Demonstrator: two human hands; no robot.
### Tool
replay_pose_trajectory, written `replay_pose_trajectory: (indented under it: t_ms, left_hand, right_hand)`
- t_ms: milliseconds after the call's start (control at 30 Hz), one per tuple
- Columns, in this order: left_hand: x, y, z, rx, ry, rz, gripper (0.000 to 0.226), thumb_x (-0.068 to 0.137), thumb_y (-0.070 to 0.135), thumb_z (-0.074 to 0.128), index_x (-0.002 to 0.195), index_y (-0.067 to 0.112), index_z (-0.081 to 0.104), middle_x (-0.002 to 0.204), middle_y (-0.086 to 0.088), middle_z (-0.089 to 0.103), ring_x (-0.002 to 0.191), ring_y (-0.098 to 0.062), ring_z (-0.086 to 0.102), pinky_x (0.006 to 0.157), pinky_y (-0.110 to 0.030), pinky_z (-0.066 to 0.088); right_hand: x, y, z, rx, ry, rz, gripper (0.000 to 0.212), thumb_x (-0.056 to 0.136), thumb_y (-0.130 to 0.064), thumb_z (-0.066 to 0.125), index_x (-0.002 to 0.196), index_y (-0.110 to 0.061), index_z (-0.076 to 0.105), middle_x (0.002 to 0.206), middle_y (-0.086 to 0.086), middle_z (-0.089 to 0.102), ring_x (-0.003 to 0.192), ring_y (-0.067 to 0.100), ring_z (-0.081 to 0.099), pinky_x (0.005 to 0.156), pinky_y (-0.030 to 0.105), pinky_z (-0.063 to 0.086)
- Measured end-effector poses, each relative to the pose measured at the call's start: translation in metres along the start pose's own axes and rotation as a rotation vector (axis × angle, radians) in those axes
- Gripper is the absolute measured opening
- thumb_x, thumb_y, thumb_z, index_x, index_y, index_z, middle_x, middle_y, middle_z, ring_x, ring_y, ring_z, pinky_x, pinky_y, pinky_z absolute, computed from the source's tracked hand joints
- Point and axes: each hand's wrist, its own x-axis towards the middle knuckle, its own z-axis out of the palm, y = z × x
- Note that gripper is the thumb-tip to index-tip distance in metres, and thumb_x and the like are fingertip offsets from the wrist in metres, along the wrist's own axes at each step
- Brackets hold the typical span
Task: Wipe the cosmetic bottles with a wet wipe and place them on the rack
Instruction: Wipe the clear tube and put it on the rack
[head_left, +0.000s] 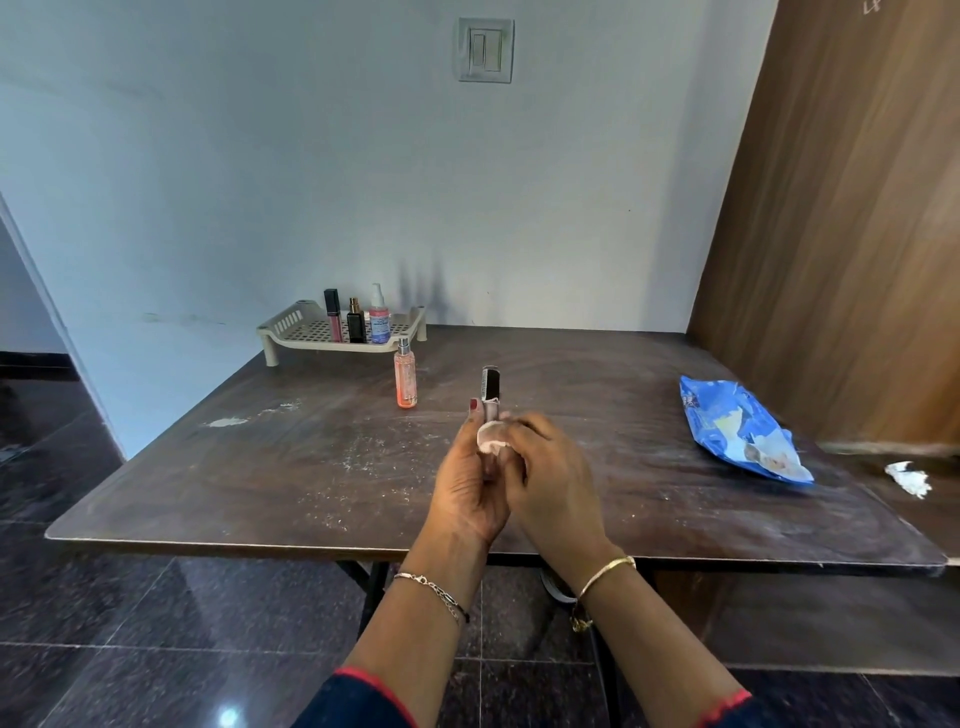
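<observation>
While the left hand (470, 483) grips a black-capped tube (490, 387) upright over the table (260, 467), the right hand (550, 467) pinches a wet wipe (491, 435) round it. At eleven o'clock stands an orange spray bottle (405, 376), just before the rack (291, 325); a wipes pack (737, 431) lies at two o'clock.

rack (291, 332) back left on table (260, 467), wipes packet (737, 426) right
</observation>
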Motion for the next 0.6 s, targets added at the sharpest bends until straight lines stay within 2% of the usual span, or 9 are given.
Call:
replay_pose_trajectory:
  t_ms: [33, 67, 100, 167, 267, 400, 467, 533, 600]
  left_hand:
    - [-0.001, 0.000, 0.000, -0.013, -0.027, -0.010, 0.023, 0.090, 0.026, 0.058, 0.097, 0.005, 0.064, 0.092, -0.009, 0.064, 0.092, -0.017, 0.062, 0.105, -0.028, 0.043]
    - [-0.003, 0.000, 0.001, -0.020, -0.062, -0.019, 0.025, 0.089, 0.022, 0.057, 0.103, 0.002, 0.062, 0.101, -0.012, 0.062, 0.102, -0.019, 0.059, 0.110, -0.029, 0.037]
    - [-0.004, 0.000, 0.002, -0.017, -0.090, -0.021, 0.028, 0.087, 0.019, 0.057, 0.108, 0.001, 0.061, 0.106, -0.014, 0.061, 0.107, -0.020, 0.058, 0.108, -0.030, 0.040]
    - [-0.006, -0.001, 0.003, -0.004, -0.137, -0.018, 0.030, 0.089, 0.018, 0.054, 0.113, 0.001, 0.061, 0.110, -0.016, 0.064, 0.106, -0.022, 0.062, 0.092, -0.034, 0.054]
    - [-0.007, -0.001, 0.005, 0.028, -0.144, -0.014, 0.030, 0.096, 0.021, 0.048, 0.116, 0.003, 0.061, 0.114, -0.016, 0.065, 0.106, -0.024, 0.063, 0.090, -0.038, 0.053]
    - [-0.006, 0.000, 0.006, -0.047, -0.131, -0.031, 0.031, 0.097, 0.020, 0.046, 0.116, -0.001, 0.059, 0.105, -0.018, 0.067, 0.092, -0.024, 0.070, 0.074, -0.035, 0.060]
    - [-0.004, 0.002, 0.007, -0.087, -0.119, -0.034, 0.029, 0.095, 0.018, 0.047, 0.112, -0.001, 0.059, 0.099, -0.016, 0.066, 0.086, -0.021, 0.070, 0.072, -0.029, 0.060]
    - [-0.002, 0.004, 0.008, -0.121, -0.123, -0.043, 0.027, 0.093, 0.021, 0.049, 0.107, 0.000, 0.059, 0.100, -0.011, 0.064, 0.092, -0.016, 0.065, 0.085, -0.024, 0.056]
    - [0.000, 0.004, 0.009, -0.129, -0.099, -0.037, 0.031, 0.094, 0.029, 0.049, 0.102, 0.003, 0.062, 0.104, -0.008, 0.064, 0.102, -0.017, 0.060, 0.108, -0.033, 0.040]
  right_hand:
    - [0.006, -0.001, -0.001, -0.012, 0.038, -0.015, 0.026, 0.083, -0.001, 0.054, 0.098, -0.015, 0.069, 0.101, 0.000, 0.064, 0.088, 0.015, 0.060, 0.071, 0.024, 0.048]
    - [0.012, -0.002, -0.003, -0.021, 0.067, -0.027, 0.026, 0.082, -0.001, 0.053, 0.097, -0.014, 0.069, 0.098, 0.001, 0.063, 0.085, 0.018, 0.060, 0.067, 0.028, 0.049]
    - [0.019, -0.003, -0.005, -0.024, 0.086, -0.032, 0.026, 0.082, -0.002, 0.051, 0.097, -0.014, 0.069, 0.097, 0.002, 0.062, 0.083, 0.019, 0.059, 0.066, 0.031, 0.050]
    - [0.033, -0.003, -0.009, -0.022, 0.118, -0.037, 0.027, 0.082, -0.001, 0.051, 0.098, -0.014, 0.069, 0.099, 0.003, 0.062, 0.085, 0.021, 0.060, 0.066, 0.035, 0.052]
    - [0.045, -0.003, -0.010, -0.009, 0.182, -0.031, 0.025, 0.084, 0.000, 0.052, 0.098, -0.012, 0.069, 0.100, 0.003, 0.062, 0.086, 0.021, 0.060, 0.067, 0.039, 0.053]
    - [0.035, -0.002, -0.005, -0.009, 0.176, -0.061, 0.028, 0.081, 0.004, 0.050, 0.096, -0.013, 0.068, 0.100, 0.002, 0.062, 0.084, 0.020, 0.059, 0.067, 0.034, 0.050]
    - [0.022, -0.001, -0.001, 0.000, 0.142, -0.076, 0.030, 0.080, 0.005, 0.051, 0.097, -0.013, 0.068, 0.102, 0.001, 0.062, 0.085, 0.018, 0.059, 0.068, 0.030, 0.049]
    - [0.009, 0.001, 0.002, 0.018, 0.094, -0.076, 0.030, 0.080, 0.004, 0.053, 0.099, -0.014, 0.068, 0.104, 0.000, 0.064, 0.087, 0.017, 0.060, 0.070, 0.029, 0.050]
    - [-0.002, 0.003, 0.004, 0.049, 0.047, -0.070, 0.032, 0.080, 0.005, 0.055, 0.101, -0.015, 0.070, 0.104, -0.001, 0.065, 0.089, 0.015, 0.061, 0.071, 0.029, 0.052]
